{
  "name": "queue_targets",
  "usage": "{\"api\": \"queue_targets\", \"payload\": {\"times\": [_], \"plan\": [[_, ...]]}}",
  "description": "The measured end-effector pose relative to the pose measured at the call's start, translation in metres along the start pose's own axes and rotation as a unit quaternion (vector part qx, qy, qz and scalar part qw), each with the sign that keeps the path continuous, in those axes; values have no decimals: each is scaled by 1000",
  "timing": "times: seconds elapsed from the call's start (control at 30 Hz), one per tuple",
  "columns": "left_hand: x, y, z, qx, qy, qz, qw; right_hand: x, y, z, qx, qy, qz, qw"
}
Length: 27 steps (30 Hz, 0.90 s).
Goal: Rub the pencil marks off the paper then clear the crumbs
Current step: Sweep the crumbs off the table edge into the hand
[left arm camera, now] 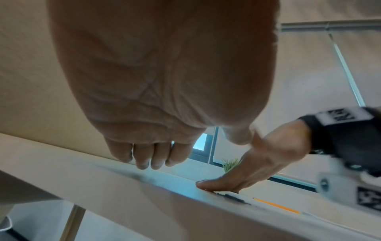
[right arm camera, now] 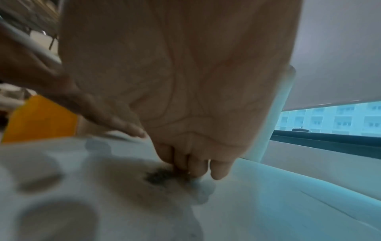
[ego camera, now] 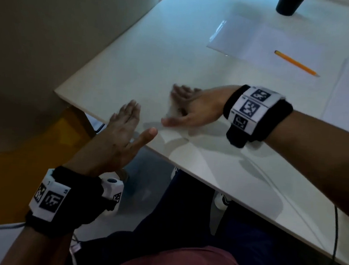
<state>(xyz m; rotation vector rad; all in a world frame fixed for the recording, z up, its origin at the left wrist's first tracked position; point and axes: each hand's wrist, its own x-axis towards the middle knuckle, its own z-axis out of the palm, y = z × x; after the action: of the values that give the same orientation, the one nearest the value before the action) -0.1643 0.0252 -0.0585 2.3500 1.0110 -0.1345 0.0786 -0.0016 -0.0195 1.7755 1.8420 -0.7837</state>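
No brand name or readable writing shows anywhere; the only printed marks are the black-and-white square code patterns on the white tags of the two black wristbands, and these carry no legible words. The left hand is held flat at the near corner of the white table, fingers straight and close together, thumb stuck out to the side, palm down and partly past the table's edge; in the left wrist view its fingertips hang just over that edge and hold nothing. The right hand lies on the tabletop a little farther in, near the left hand but apart from it, its forearm reaching in from the right. Its fingers are blurred, stretched forward and bunched, and a small whitish patch sits at them; whether it is pinched or only pressed under the fingers, I cannot tell. In the right wrist view the fingertips touch the surface beside a dark smudge. The sheet of paper lies well apart, farther back on the table, with a yellow pencil lying across it. A dark cup stands at the far edge.
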Motion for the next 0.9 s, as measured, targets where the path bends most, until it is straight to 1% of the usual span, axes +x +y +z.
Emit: {"api": "queue_targets", "payload": {"times": [0.03,0.07,0.1,0.13,0.17,0.2,0.23,0.27,0.3,0.33,0.37,0.43,0.47,0.5,0.57,0.63,0.7,0.73,0.77,0.8,0.83,0.87,0.9], "plan": [[2,2,0,1,-7,-3,1000,-6,-4,3,-2,9,-30,1000],[4,5,0,-1,-14,-5,1000,-14,-3,5,17,39,-55,998],[6,10,-1,-4,-12,-2,1000,-23,1,6,46,90,-72,992],[8,13,0,-9,5,7,1000,-32,5,8,75,169,-74,980],[10,16,0,-15,43,23,999,-38,12,11,101,265,-76,956],[13,18,-1,-20,104,50,993,-44,21,16,131,356,-74,922],[15,21,-3,-24,181,84,980,-49,27,20,173,416,-61,891],[16,25,-6,-40,253,113,960,-55,29,24,210,444,-41,870],[17,31,-10,-69,304,129,941,-62,30,27,227,455,-19,861],[17,36,-15,-93,330,140,929,-68,30,29,236,455,2,858],[18,39,-19,-103,340,147,923,-75,31,33,244,448,13,860],[23,42,-26,-87,321,169,928,-91,34,43,245,417,5,875],[26,41,-27,-63,301,181,934,-100,38,52,238,389,1,890],[30,40,-27,-29,276,195,941,-110,41,61,214,356,13,909],[32,44,-20,24,220,215,951,-133,51,85,165,279,79,943],[28,65,-1,52,143,251,956,-157,63,107,168,224,139,950],[17,100,26,83,34,325,941,-170,74,122,180,190,192,946],[11,118,40,102,-27,350,931,-172,79,128,176,170,215,945],[5,132,53,124,-84,356,922,-171,80,131,173,138,233,947],[1,142,63,143,-126,349,917,-169,78,134,172,99,245,949],[-1,145,71,157,-148,336,917,-167,74,137,172,64,249,951],[-1,142,73,170,-153,319,920,-165,68,141,171,37,249,953],[3,133,72,183,-142,301,925,-164,61,143,168,20,246,954]]}}
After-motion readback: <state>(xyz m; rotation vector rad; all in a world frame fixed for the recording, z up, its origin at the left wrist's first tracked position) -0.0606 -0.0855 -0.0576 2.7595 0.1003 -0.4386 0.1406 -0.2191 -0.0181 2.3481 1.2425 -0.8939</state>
